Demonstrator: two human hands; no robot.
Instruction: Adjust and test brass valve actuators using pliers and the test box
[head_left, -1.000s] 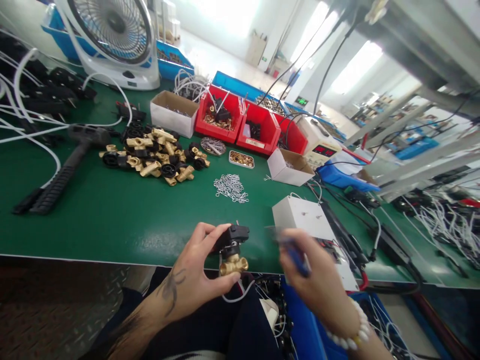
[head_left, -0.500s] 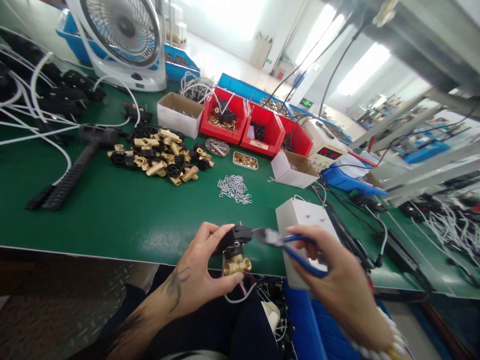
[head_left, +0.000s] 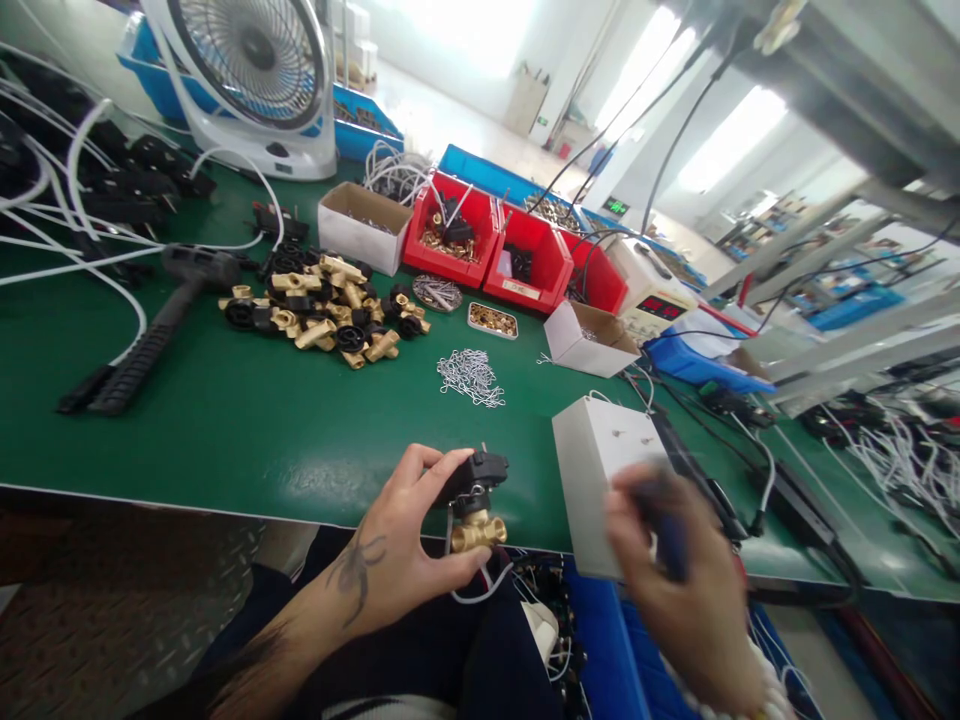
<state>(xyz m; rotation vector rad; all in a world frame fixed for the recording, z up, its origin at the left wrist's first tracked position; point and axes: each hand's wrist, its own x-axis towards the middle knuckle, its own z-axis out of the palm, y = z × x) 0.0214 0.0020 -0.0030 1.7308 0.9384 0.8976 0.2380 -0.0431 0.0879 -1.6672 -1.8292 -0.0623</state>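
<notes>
My left hand [head_left: 409,545] is closed around a small valve assembly [head_left: 474,505] at the table's near edge. The valve has a black plastic top, a brass tee body and a thin white wire hanging below. My right hand [head_left: 675,580], blurred by motion, sits to the right over a white box [head_left: 600,450]. It grips blue-handled pliers [head_left: 667,530], whose jaws I cannot make out. The two hands are apart.
A heap of brass tees and black caps [head_left: 322,310] lies mid-table, with wire clips [head_left: 469,375] nearer. Red bins [head_left: 517,260], small cardboard boxes [head_left: 360,230], a fan [head_left: 255,70], a black handle tool [head_left: 142,340] and white cables [head_left: 67,200] ring the green mat [head_left: 225,430]. A blue crate [head_left: 600,640] sits below the edge.
Half a second ago the pliers' jaws were at the valve's black top. My right hand has since pulled back to the right and lower with them. My left hand stays holding the valve.
</notes>
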